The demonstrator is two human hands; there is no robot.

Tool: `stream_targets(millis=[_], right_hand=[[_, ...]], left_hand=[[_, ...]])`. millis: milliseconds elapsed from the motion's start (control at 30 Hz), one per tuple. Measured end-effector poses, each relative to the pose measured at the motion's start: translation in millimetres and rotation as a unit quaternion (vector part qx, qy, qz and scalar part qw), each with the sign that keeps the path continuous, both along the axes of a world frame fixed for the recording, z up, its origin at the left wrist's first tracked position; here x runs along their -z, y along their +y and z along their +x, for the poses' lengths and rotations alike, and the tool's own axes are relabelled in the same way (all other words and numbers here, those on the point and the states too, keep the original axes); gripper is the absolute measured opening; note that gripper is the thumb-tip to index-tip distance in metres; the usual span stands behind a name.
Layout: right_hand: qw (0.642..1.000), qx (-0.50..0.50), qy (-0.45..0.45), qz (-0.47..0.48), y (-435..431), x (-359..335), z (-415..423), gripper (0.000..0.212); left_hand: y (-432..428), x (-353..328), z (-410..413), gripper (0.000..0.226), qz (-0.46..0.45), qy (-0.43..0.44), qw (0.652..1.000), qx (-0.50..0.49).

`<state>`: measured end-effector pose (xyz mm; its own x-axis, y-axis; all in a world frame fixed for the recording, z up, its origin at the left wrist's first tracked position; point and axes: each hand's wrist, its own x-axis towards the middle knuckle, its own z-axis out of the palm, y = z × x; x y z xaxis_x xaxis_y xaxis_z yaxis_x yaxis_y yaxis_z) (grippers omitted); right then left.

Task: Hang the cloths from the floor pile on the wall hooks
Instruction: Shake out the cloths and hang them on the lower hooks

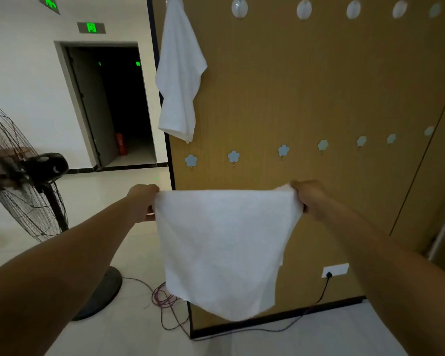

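White cloth (224, 250) is being held spread out in front of the brown wall (319, 86), below the flower hooks (233, 157). Its top corners are being pinched: L corner by left hand (143, 201), R corner by right hand (309, 197). Another cloth (179, 80) is hanging from the leftmost round hook (174, 2) up top.

White cloth (224, 247) spread; another (179, 80) hangs hooked

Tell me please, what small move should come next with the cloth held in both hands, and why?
Probably lift the held cloth toward the free round hook. The left hand and right hand stretch it flat, while the neighbouring hook already carries a hung cloth.
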<state>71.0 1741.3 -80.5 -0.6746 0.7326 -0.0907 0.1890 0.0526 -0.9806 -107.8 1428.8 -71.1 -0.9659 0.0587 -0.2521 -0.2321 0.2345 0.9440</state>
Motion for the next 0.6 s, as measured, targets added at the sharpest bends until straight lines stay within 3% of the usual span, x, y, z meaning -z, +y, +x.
stream_targets(millis=[167, 233, 367, 500, 600], right_hand=[[0.993, -0.089, -0.080, -0.003, -8.6, 2.0, 4.0, 0.020], [0.990, -0.104, -0.093, 0.001, -10.3, 0.2, 3.8, 0.025], [0.993, -0.115, -0.019, -0.023, -5.1, 2.5, 2.2, 0.049], [0.976, -0.175, -0.131, 0.019, -13.5, 20.2, 4.7, 0.045], [0.994, -0.107, -0.001, -0.026, -11.4, 15.4, -1.2, 0.038]], left_hand=[[-8.6, -0.5, -7.8, 0.022, 0.025, 0.010, 1.000, -0.017], [-12.6, 0.4, -9.3, 0.022, 0.033, 0.010, 0.999, -0.007], [-21.1, 1.0, -11.8, 0.016, 0.025, 0.013, 1.000, -0.005], [-29.6, 5.7, -18.0, 0.005, 0.038, 0.016, 0.999, -0.021], [-28.6, 2.5, -22.3, 0.008, 0.093, 0.020, 0.995, -0.028]])
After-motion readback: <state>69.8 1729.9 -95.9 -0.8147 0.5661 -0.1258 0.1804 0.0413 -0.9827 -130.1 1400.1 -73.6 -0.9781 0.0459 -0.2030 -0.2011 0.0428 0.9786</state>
